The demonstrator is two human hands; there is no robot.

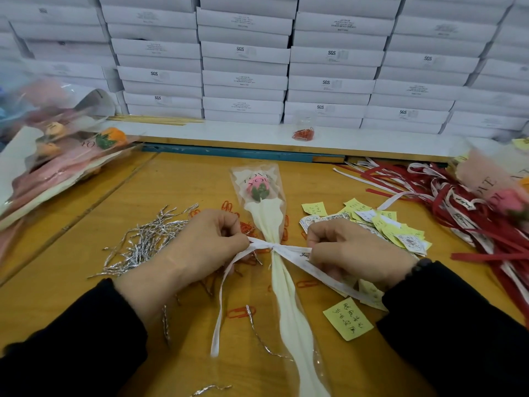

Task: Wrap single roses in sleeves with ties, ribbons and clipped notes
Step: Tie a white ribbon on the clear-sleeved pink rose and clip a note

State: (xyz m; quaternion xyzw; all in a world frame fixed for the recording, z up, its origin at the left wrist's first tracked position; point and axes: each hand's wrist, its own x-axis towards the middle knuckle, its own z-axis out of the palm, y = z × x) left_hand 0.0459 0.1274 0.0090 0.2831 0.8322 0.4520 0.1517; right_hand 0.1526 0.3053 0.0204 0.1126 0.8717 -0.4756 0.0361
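Fingers amid paperclips, notes

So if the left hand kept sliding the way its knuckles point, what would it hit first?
Probably the wrapped rose sleeve: the left hand, pinching the white ribbon, points right toward it, with the right hand just beyond.

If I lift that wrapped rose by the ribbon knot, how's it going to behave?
Probably light. The wrapped rose will likely droop either side: its sleeve tail lies wavy and limp. The clear film looks slippery, so it may slide within the white ribbon that both hands pull.
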